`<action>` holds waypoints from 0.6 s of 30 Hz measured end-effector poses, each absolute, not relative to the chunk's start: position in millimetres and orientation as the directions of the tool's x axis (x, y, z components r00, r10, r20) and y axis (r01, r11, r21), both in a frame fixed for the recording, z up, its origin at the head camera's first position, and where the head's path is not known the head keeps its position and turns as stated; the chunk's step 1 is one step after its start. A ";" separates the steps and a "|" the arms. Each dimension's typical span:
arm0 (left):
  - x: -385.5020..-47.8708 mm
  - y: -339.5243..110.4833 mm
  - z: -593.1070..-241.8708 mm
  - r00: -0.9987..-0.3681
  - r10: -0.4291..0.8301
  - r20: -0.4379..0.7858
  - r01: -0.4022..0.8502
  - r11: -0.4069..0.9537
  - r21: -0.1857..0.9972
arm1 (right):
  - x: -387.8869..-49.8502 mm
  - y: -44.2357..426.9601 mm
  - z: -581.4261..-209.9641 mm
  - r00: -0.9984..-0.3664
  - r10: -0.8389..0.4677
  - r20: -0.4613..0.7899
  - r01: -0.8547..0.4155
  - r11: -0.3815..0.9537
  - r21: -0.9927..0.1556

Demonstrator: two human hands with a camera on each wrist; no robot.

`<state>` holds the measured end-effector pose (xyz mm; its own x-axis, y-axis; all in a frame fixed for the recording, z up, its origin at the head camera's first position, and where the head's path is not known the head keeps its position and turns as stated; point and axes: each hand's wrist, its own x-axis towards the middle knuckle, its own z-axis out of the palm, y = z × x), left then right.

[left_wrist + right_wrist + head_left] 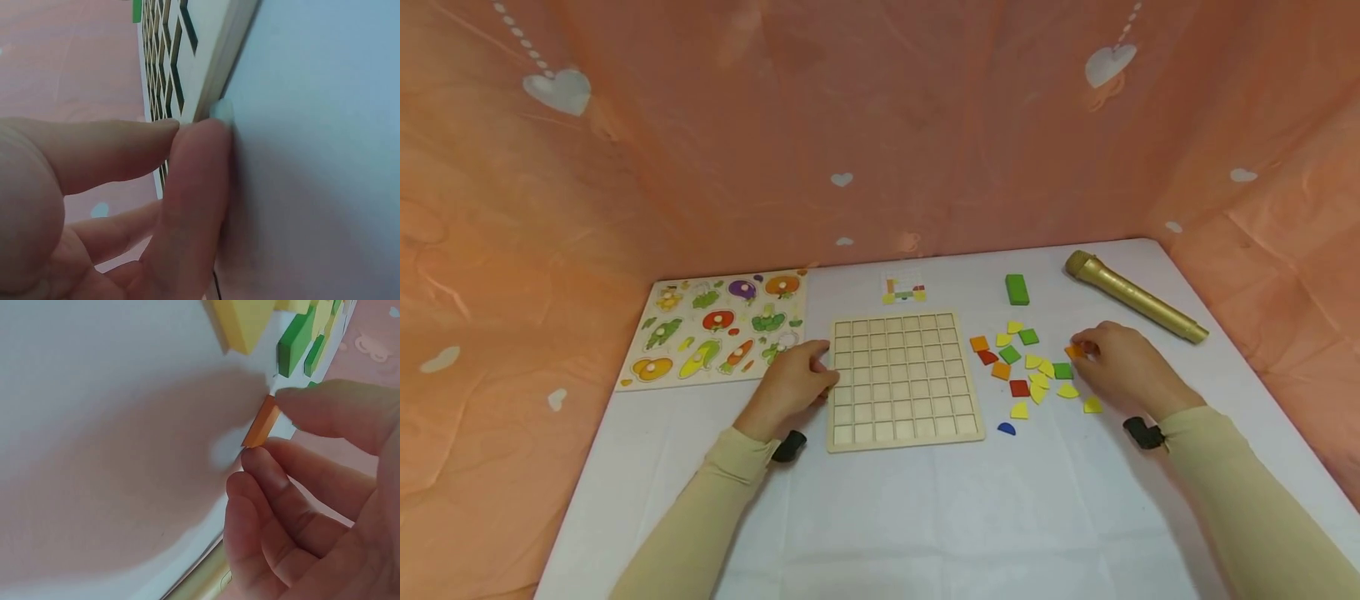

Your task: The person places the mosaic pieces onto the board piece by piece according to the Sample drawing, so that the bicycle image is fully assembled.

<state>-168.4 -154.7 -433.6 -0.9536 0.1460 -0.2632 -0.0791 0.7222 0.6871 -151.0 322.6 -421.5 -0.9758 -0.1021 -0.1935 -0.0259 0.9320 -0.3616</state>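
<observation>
The left hand (792, 382) pinches the left edge of the wooden grid board (904, 383); the right hand (1118, 367) pinches an orange piece (261, 425) near a green square (1063, 371).

Grid board (904, 381) on table (910, 517), puzzle board (702, 336) to its left. Loose tiles (1010, 355) lie right, block (1017, 289) behind them, microphone (1138, 298) farther right. Card (904, 287) behind grid board.

Hands: two were seen, left hand (790, 379) and right hand (1116, 362)
Grid board (897, 383): one lay mid-frame
Orange pieces (980, 343): three
Red pieces (1019, 388): two
Green pieces (1028, 336): three
Blue piece (1007, 429): one
Yellow pieces (1067, 391): about nine; some overlapped
Green block (1017, 289): one
Card (904, 287): one
Puzzle (695, 333): one, left
Microphone (1138, 297): one, right
</observation>
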 end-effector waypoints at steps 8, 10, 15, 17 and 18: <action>-169.5 -156.2 -434.1 -0.941 0.139 -0.308 -0.136 0.678 0.722 | -154.1 322.4 -420.0 -0.977 -0.077 -0.197 -0.001 0.933 -0.360; -169.6 -155.9 -433.7 -0.942 0.136 -0.308 -0.140 0.675 0.725 | -153.9 322.9 -419.9 -0.978 -0.076 -0.193 -0.001 0.932 -0.363; -169.5 -156.6 -433.6 -0.943 0.139 -0.303 -0.132 0.679 0.722 | -152.4 321.8 -419.9 -0.976 -0.069 -0.205 0.017 0.921 -0.389; -168.9 -157.0 -433.6 -0.941 0.139 -0.310 -0.138 0.675 0.724 | -151.2 318.4 -419.6 -0.977 -0.065 -0.205 0.024 0.914 -0.405; -168.7 -157.1 -433.6 -0.939 0.140 -0.314 -0.143 0.673 0.726 | -150.8 315.9 -419.3 -0.978 -0.068 -0.198 0.020 0.910 -0.414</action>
